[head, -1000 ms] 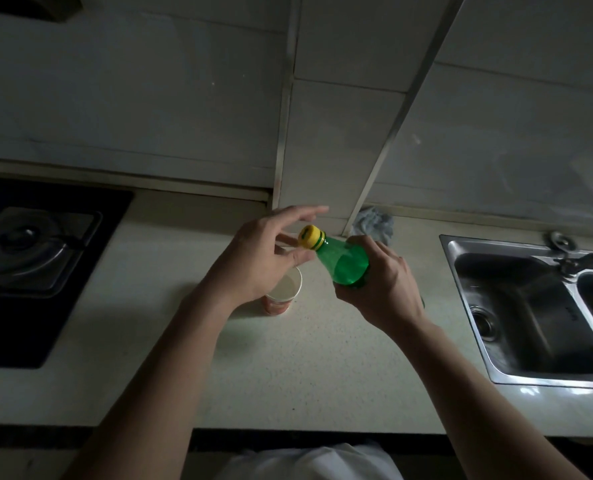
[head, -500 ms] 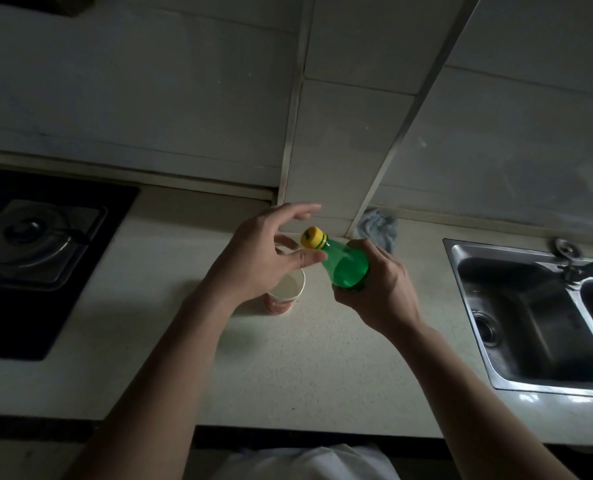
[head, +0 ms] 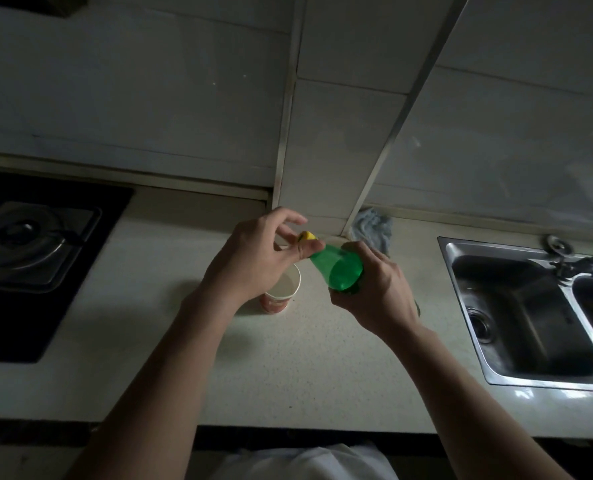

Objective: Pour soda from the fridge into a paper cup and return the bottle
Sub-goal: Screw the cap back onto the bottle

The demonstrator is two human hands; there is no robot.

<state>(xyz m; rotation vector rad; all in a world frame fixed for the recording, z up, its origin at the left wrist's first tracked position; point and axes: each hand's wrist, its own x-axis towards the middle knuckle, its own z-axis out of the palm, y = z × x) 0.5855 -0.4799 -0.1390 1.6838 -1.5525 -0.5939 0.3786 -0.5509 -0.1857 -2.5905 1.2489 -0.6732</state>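
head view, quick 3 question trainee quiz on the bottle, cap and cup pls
1. True or false: the yellow cap is on the green bottle.
2. Which hand pinches the cap? A. left hand B. right hand
3. Fill in: the paper cup stands on the ______, between stove and sink.

Key: 1 true; 2 A; 3 counter

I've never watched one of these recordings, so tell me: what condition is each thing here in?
green bottle: tilted, held by the right hand
yellow cap: on the bottle, pinched by the left hand
paper cup: upright on the counter, contents unclear
sink: no water visible
cloth: crumpled by the wall
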